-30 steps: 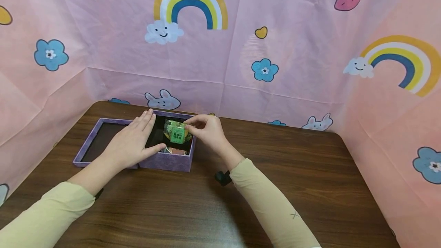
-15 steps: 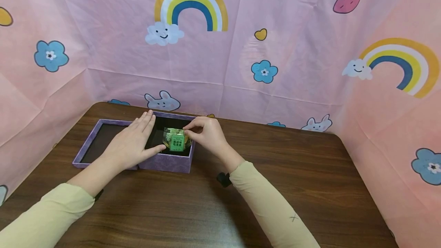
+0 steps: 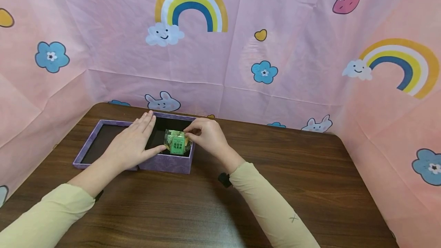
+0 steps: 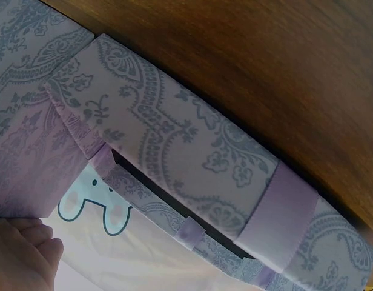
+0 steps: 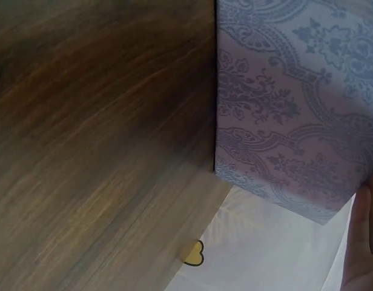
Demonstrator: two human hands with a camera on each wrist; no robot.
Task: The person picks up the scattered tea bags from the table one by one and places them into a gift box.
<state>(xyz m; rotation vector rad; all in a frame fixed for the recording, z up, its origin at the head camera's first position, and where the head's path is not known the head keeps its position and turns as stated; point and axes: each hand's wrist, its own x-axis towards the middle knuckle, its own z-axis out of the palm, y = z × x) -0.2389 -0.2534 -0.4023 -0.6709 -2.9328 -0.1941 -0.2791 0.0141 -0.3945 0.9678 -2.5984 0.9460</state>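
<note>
A purple patterned box (image 3: 165,163) stands with its hinged lid (image 3: 82,150) folded out flat to the left. My left hand (image 3: 129,141) lies with straight fingers across the box's left part, its thumb reaching over the front rim. At the right rim, the thumb and forefinger of my right hand (image 3: 208,135) pinch the upper right edge of a clear tea packet (image 3: 177,145) with a green label. The packet sits within the box's dark inside. Both wrist views show the patterned outer wall (image 5: 283,103), with fingertips at its edge and the packet hidden.
The box is near the back left of a dark brown wooden table (image 3: 275,179). A pink printed cloth (image 3: 293,18) rises behind and at both sides. A dark wrist-camera piece (image 3: 224,180) juts from under the right sleeve.
My right hand has lowered the tea packet toward the front of the box, covering a reddish packet seen there earlier. The left hand has stayed in place.
</note>
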